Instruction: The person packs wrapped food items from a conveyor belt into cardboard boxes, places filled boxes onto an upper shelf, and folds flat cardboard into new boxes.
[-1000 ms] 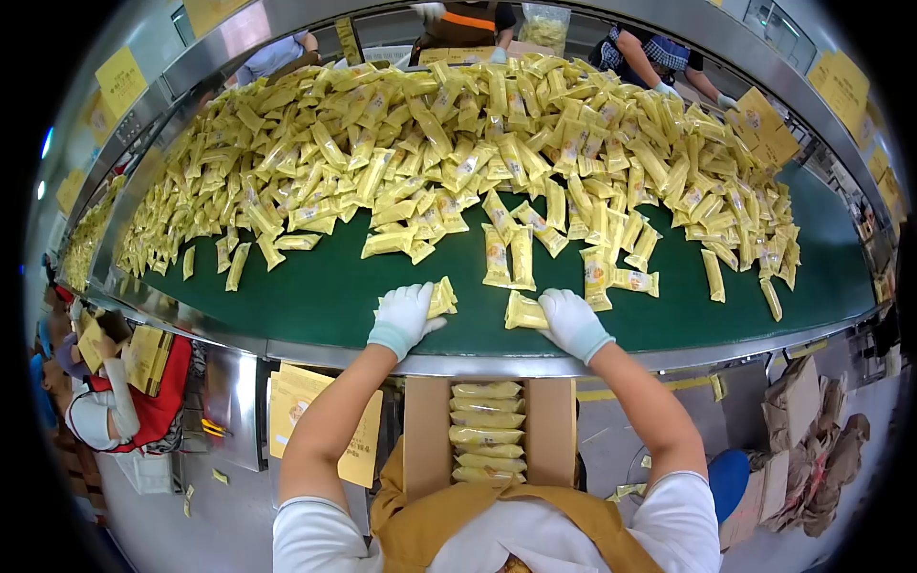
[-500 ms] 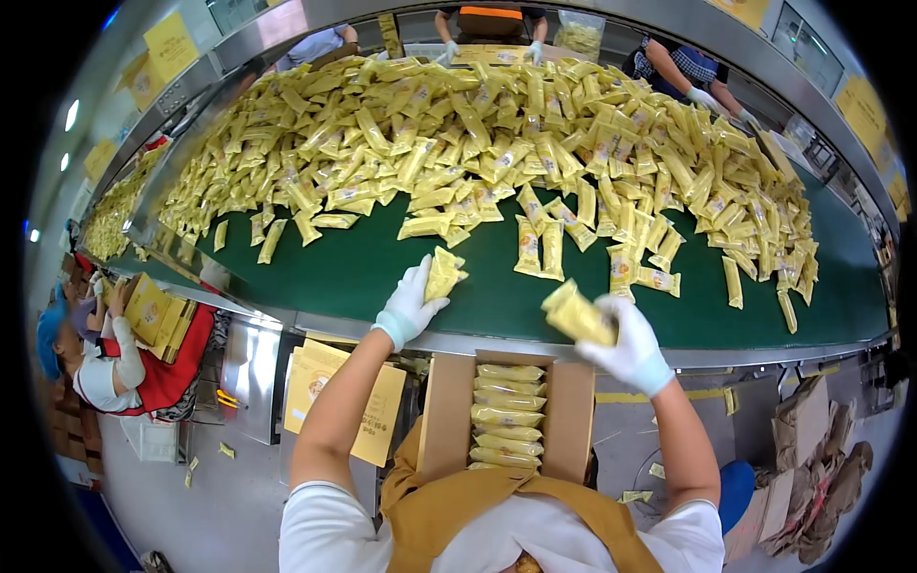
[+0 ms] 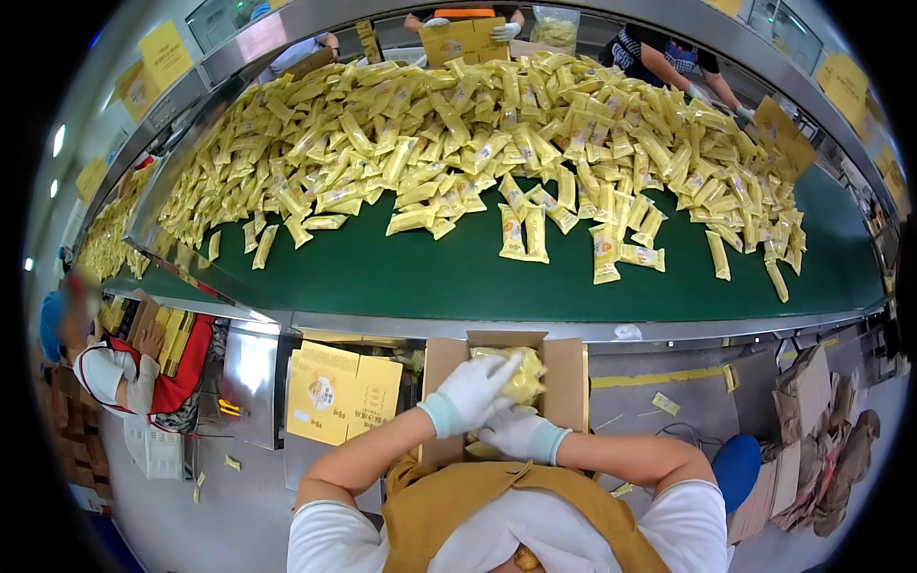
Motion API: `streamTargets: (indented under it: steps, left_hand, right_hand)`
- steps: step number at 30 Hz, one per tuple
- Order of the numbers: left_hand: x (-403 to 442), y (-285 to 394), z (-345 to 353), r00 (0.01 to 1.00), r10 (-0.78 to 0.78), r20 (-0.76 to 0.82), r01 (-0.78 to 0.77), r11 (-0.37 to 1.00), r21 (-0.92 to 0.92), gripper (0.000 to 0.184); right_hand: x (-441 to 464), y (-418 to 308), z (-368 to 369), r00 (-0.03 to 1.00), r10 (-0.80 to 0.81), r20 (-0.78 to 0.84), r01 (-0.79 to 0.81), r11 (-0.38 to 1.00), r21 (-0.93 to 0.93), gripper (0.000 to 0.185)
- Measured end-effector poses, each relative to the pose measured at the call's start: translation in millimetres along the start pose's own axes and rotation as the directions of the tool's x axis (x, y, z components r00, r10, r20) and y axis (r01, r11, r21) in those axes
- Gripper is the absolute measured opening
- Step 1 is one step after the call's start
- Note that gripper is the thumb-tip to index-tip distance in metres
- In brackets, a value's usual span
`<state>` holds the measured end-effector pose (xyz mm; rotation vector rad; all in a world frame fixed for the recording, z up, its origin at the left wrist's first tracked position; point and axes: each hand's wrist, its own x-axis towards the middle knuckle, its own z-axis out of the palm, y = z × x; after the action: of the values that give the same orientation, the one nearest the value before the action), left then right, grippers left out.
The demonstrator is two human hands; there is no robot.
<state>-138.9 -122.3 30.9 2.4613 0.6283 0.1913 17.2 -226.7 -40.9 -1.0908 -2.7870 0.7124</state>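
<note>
Both of my gloved hands are at the opened cardboard box [image 3: 570, 387] in front of my chest. My left hand [image 3: 470, 390] is closed on a small bunch of yellow wrapped snack packets [image 3: 527, 380] over the box. Below it, my right hand [image 3: 521, 432] reaches in from the other side with fingers curled against the same packets. The hands overlap and hide part of its fingertips, as well as most of the box's contents.
A large heap of yellow packets [image 3: 382, 124] covers the back of the green conveyor belt [image 3: 430, 277]. Printed flat cartons [image 3: 339, 390] lie left of the box. Co-workers stand across the belt and one sits at left [image 3: 115, 372]. Brown paper and cardboard [image 3: 812, 439] lie at right.
Both hands have come back from the belt with yellow packets and are now together over the box. Across the belt, a co-worker has raised a carton.
</note>
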Motion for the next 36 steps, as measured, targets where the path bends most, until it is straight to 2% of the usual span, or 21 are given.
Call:
streamTargets:
  steps: [5,6,9,10,11,13,16,19,20,23,24,26,27,28,29,31,32,33,34,35,36]
  left_hand:
    - [-9,8,27,0.993,0.102,0.066,-0.118,0.935,0.334,0.058]
    - [-11,2,36,0.985,0.063,0.162,-0.109,0.95,0.291,0.064]
    - [-25,18,40,0.988,0.146,0.058,-0.157,0.935,0.318,0.079]
    - [-26,20,46,0.986,0.118,0.115,-0.152,0.922,0.356,0.096]
    - [-23,20,50,0.989,0.103,0.11,-0.137,0.919,0.37,0.097]
    - [-19,24,55,0.992,0.073,0.1,-0.107,0.909,0.403,0.101]
    - [-14,22,56,0.987,0.033,0.158,-0.096,0.908,0.408,0.103]
    - [-12,24,48,0.983,0.024,0.183,-0.083,0.942,0.325,0.097]
    - [-11,24,42,0.982,0.019,0.189,-0.074,0.955,0.288,0.093]
    - [-25,16,22,0.996,0.069,-0.058,-0.072,0.996,-0.056,0.078]
    - [-35,18,8,0.957,0.069,-0.281,-0.102,0.989,-0.105,0.065]
    - [-52,16,-6,0.762,-0.067,-0.644,-0.067,0.981,-0.181,0.051]
    - [-59,7,-5,0.615,-0.117,-0.78,-0.009,0.988,-0.156,0.041]
    - [-63,-1,-3,0.512,-0.28,-0.812,0.006,0.947,-0.323,0.038]
    - [-66,-11,2,0.401,-0.441,-0.803,-0.003,0.876,-0.482,0.036]
    - [-81,-57,32,0.485,-0.646,-0.59,-0.058,0.649,-0.758,0.034]
    - [-88,-75,49,0.533,-0.711,-0.458,-0.072,0.502,-0.862,0.033]
    - [-93,-80,65,0.592,-0.652,-0.474,0.113,0.649,-0.752,0.029]
    - [-98,-91,95,0.653,-0.487,-0.58,0.069,0.801,-0.595,0.028]
    - [-82,-56,60,0.656,-0.753,0.055,0.739,0.626,-0.25,0.05]
    - [-85,-45,89,0.809,-0.587,-0.032,0.296,0.453,-0.841,0.077]
  right_hand:
    - [-38,5,-35,0.997,-0.05,0.055,0.039,0.983,0.182,0.045]
    - [-47,-1,-52,1.0,-0.022,-0.015,0.025,0.963,0.268,0.035]
    - [-61,4,-90,0.954,0.269,0.133,-0.297,0.905,0.305,0.025]
    - [-58,6,-105,0.907,0.421,0.015,-0.407,0.867,0.287,0.021]
    - [-54,9,-117,0.826,0.554,-0.105,-0.51,0.813,0.282,0.02]
    - [-41,39,-100,0.584,0.515,-0.628,-0.542,0.823,0.171,0.033]
    - [-10,76,-80,0.489,0.662,-0.568,-0.618,0.723,0.31,0.048]
    - [6,99,-73,0.57,0.783,-0.25,-0.7,0.622,0.35,0.054]
    - [4,102,-70,0.571,0.785,-0.24,-0.703,0.618,0.352,0.055]
    - [-13,94,-62,0.66,0.585,-0.47,-0.537,0.806,0.249,0.033]
    - [-22,81,-71,0.686,0.511,-0.518,-0.49,0.851,0.191,0.025]
    - [-38,50,-95,0.708,0.406,-0.577,-0.44,0.894,0.089,0.01]
    - [-43,40,-101,0.685,0.347,-0.641,-0.393,0.916,0.075,0.007]
    - [-49,33,-104,0.641,0.3,-0.707,-0.373,0.926,0.055,0.009]
    - [-53,27,-109,0.592,0.251,-0.766,-0.353,0.935,0.034,0.013]
    - [-60,15,-130,0.481,0.25,-0.841,-0.36,0.93,0.071,0.022]
    - [-64,16,-133,0.444,0.285,-0.85,-0.453,0.889,0.062,0.02]
    - [-67,18,-136,0.402,0.315,-0.86,-0.542,0.839,0.054,0.019]
    - [-68,18,-137,0.311,0.51,-0.802,-0.583,0.768,0.263,0.013]
    - [-68,26,-134,0.278,0.569,-0.774,-0.618,0.723,0.309,0.015]
    - [-71,42,-125,0.242,0.626,-0.742,-0.651,0.672,0.354,0.019]
